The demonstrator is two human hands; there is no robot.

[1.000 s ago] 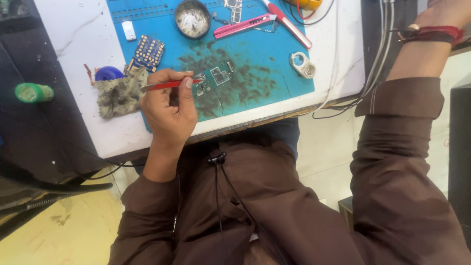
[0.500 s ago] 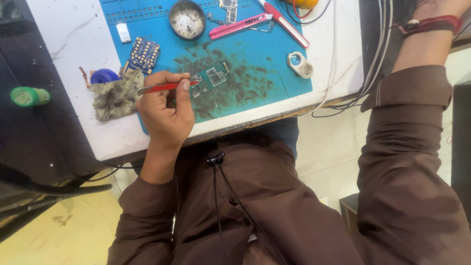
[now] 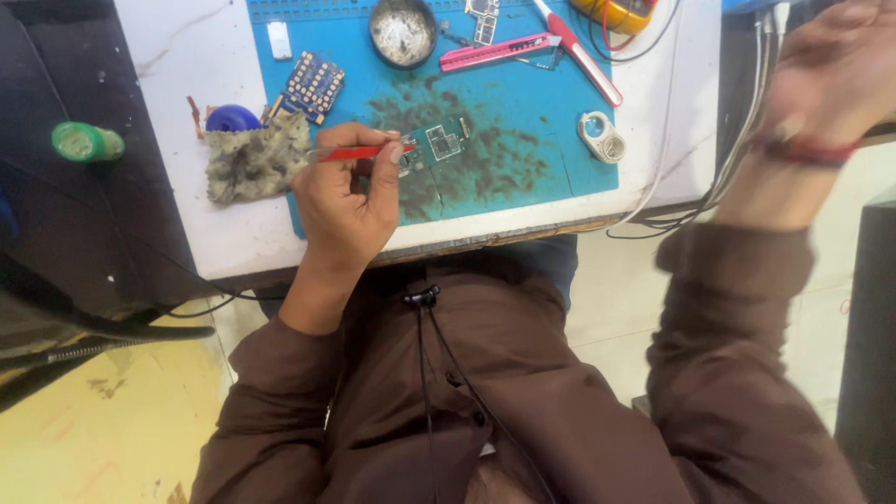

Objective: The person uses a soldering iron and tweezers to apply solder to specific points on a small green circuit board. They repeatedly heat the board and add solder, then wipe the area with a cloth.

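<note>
Head view: looking straight down at person in brown top, seated at white counter (image 3: 168,121) w/ blue work mat (image 3: 523,112).
Left hand (image 3: 350,201): grip pinching red tweezers (image 3: 359,152) btwn thumb & fingers, tips lying just beside small green circuit board (image 3: 439,145).
Board: lying flat on mat, middle of dark-smudged patch, near counter's front edge.
Right hand (image 3: 831,65): lifting up & off to the side by the cables (image 3: 747,140), blurred; can't tell if grip is spread or closed. Red band at wrist.
Change: vs 1 s ago right hand is showing lower & bigger in frame; left hand & tweezers staying put at board. Prob means only left hand is working the board rn.
Surface: round tin (image 3: 403,33), pink cutter (image 3: 499,51), red-handled tool (image 3: 583,56), second board w/ gold pads (image 3: 313,86), grey rag (image 3: 257,159), tape roll (image 3: 600,137).
Room: pale floor, green-capped bottle (image 3: 86,142) off to left on dark surface.
</note>
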